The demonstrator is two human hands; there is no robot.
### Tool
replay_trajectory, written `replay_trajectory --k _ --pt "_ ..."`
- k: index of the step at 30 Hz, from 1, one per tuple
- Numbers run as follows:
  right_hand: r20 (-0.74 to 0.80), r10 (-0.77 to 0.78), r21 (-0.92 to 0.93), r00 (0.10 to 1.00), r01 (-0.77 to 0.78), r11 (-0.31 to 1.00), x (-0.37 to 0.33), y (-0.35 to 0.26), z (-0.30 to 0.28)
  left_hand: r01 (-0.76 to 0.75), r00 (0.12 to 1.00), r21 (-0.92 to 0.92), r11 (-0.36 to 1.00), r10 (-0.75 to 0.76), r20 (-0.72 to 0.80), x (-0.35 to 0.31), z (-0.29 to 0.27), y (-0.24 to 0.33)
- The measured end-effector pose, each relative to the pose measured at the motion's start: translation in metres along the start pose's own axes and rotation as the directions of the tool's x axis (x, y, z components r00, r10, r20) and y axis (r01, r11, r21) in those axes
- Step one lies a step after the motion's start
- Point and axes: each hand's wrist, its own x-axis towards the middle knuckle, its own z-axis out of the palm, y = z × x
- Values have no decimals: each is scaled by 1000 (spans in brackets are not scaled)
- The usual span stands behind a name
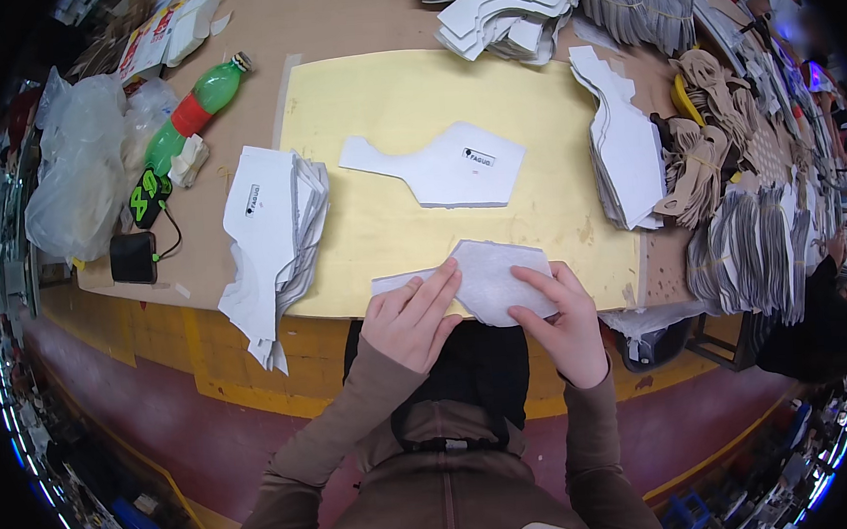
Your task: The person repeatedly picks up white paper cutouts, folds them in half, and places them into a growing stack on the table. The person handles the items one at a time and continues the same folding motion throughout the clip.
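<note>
1. The left hand [412, 314] has its fingers straight and side by side, laid across the grey cut panel [487, 278] where its narrow arm meets the broad part.
2. The right hand [564, 316] has thumb and forefinger spread apart on the broad end; I cannot tell whether it pinches.
3. That panel lies at the near edge of the yellow sheet [345, 90], long axis left to right, narrow arm pointing left.
4. Just beyond, a white cut panel [457, 170] points likewise.
5. Left, a white panel stack [270, 216] points its narrow ends nearward.
</note>
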Motion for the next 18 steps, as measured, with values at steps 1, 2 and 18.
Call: replay_trajectory --k 1,2,18 --pt "7 49 40 999 -49 998 0 0 0 -3 1000 16 1000 3 -10 1 1 0" --pt "16 96 79 995 -97 992 -1 -1 -1 0 1000 29 1000 0 -17 2 2 0" --pt "-100 56 -90 993 -65 994 -6 0 6 134 982 101 986 -119 -146 12 28 21"
